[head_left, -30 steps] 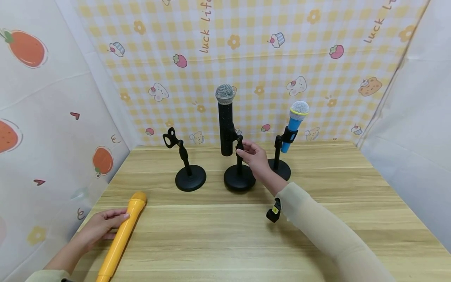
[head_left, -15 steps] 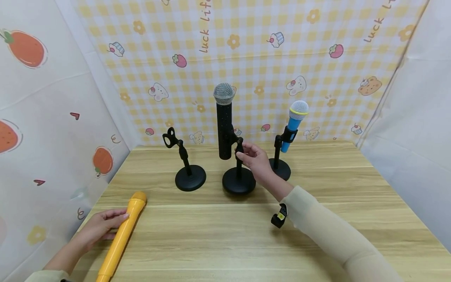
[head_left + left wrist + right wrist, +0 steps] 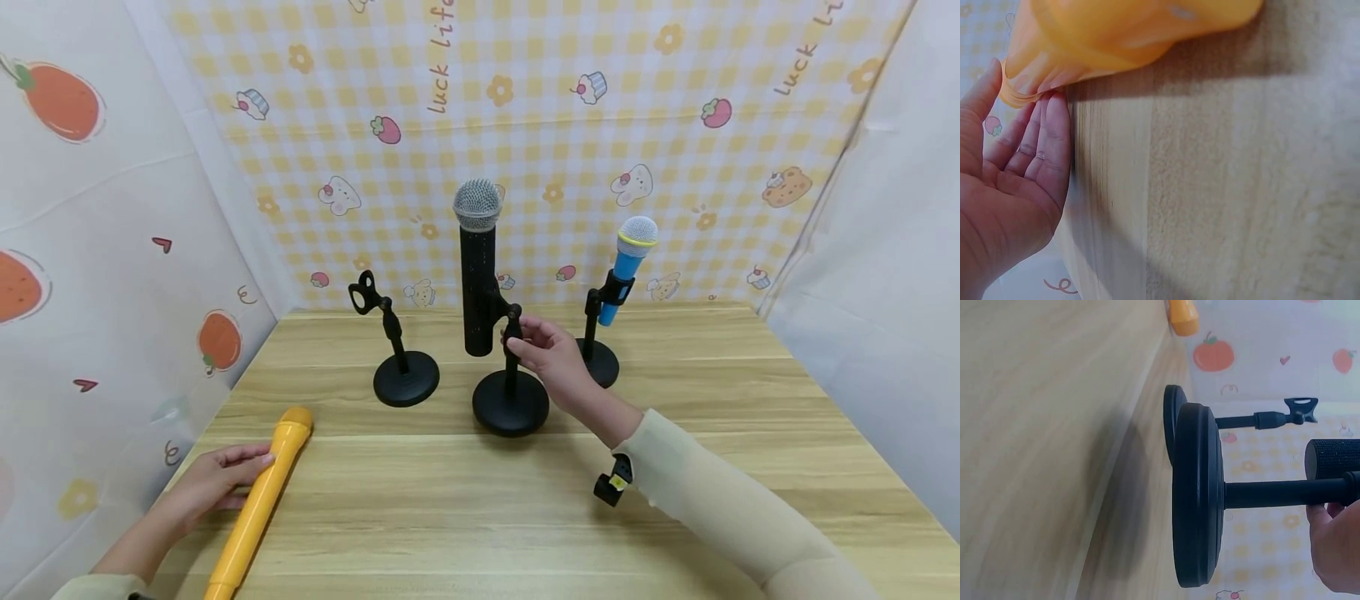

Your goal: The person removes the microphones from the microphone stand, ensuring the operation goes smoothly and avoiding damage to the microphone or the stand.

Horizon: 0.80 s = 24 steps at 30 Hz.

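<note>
A black microphone [image 3: 478, 283] with a silver mesh head sits upright in the clip of the middle desktop stand [image 3: 511, 403]. My right hand [image 3: 553, 358] pinches that stand's stem between thumb and fingers. In the right wrist view the stand's round base [image 3: 1199, 497] is raised off the tabletop, with a shadow beneath it. At the left, my left hand [image 3: 213, 479] grips a yellow-orange microphone [image 3: 258, 508], thumb on one side and fingers on the other. The left wrist view shows the same orange microphone [image 3: 1104, 37] close over the wood.
A stand with an unfilled clip [image 3: 405, 379] stands left of the middle one. To the right, another stand [image 3: 602, 363] holds a blue microphone [image 3: 627, 265], its base partly behind my right hand. Patterned cloth [image 3: 420, 167] hangs behind the wooden table [image 3: 420, 517].
My right hand has drawn the middle stand and its black microphone toward me, and the sleeve has shifted right and nearer. My left hand and the orange microphone have stayed put.
</note>
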Tool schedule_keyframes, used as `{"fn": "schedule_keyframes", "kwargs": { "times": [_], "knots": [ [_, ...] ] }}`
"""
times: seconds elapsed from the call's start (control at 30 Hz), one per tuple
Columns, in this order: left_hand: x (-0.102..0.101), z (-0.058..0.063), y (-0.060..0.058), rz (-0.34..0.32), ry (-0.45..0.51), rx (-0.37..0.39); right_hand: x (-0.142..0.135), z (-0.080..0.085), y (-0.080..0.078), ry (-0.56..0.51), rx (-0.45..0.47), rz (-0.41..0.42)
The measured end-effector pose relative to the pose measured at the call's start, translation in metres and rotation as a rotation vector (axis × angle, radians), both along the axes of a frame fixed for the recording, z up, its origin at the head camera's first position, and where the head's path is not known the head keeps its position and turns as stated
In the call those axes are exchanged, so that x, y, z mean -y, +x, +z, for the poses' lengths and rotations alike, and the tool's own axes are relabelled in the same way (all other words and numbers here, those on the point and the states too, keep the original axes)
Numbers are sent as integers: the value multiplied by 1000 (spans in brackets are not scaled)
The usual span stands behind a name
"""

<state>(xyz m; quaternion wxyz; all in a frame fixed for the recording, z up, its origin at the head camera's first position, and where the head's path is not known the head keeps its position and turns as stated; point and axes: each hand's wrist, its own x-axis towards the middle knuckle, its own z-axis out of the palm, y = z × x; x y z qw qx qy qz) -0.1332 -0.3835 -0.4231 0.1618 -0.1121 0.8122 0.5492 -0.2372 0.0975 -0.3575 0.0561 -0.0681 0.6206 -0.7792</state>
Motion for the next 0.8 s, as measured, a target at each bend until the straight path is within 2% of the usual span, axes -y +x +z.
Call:
{"fn": "schedule_keyframes", "kwargs": {
  "times": [0.8],
  "knots": [
    [1,-2,2,-6,-5,-12,-30,-4,47,-35,-21,106]
  ]
}}
